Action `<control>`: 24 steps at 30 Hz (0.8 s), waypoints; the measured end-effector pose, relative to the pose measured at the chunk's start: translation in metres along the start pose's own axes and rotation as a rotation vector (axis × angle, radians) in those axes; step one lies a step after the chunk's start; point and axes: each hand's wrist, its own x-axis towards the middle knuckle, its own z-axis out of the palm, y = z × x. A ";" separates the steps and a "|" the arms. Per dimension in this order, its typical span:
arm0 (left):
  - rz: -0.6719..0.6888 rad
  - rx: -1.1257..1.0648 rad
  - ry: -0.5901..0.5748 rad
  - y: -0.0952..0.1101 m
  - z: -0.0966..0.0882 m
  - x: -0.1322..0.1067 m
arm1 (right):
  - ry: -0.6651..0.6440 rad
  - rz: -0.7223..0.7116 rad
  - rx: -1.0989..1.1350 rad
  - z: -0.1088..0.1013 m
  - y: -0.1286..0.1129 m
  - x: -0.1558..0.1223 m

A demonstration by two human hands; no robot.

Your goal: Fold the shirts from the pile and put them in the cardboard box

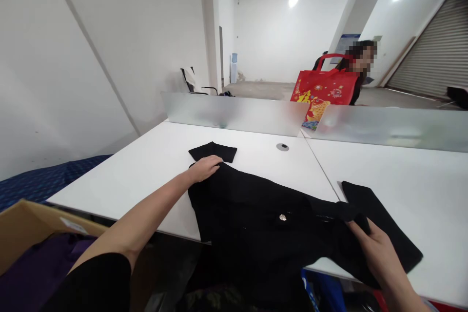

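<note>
While my right hand point(382, 243) clamps the black garment point(256, 204) over worktop point(146, 163) near edge, left hand's point(205, 169) grip unclear; likely spreading, needs smoothing.

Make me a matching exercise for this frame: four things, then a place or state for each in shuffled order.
1. Left hand
2. Right hand
3. Red bag
4. Cardboard box

A. By the frosted panels
B. Holding the black garment's right part
C. Lower left, purple cloth inside
D. Touching the black garment's far-left corner

Pairs: 1-D, 2-B, 3-A, 4-C
</note>
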 end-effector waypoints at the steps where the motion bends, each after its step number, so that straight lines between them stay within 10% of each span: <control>1: 0.055 0.006 0.026 0.008 0.001 -0.002 | -0.006 0.032 0.015 -0.001 0.000 -0.001; 7: 0.263 0.101 -0.163 0.022 -0.017 -0.040 | 0.028 0.147 0.056 -0.013 0.001 0.001; 13: 0.157 0.051 -0.233 0.005 -0.016 -0.044 | 0.020 0.157 0.153 0.002 -0.006 0.005; 19: -0.416 -0.350 0.449 0.025 -0.031 -0.016 | 0.210 0.045 0.158 0.008 -0.034 0.008; 24: -0.310 -0.218 0.950 0.066 -0.118 -0.012 | 0.440 -0.256 -0.019 -0.026 -0.096 0.024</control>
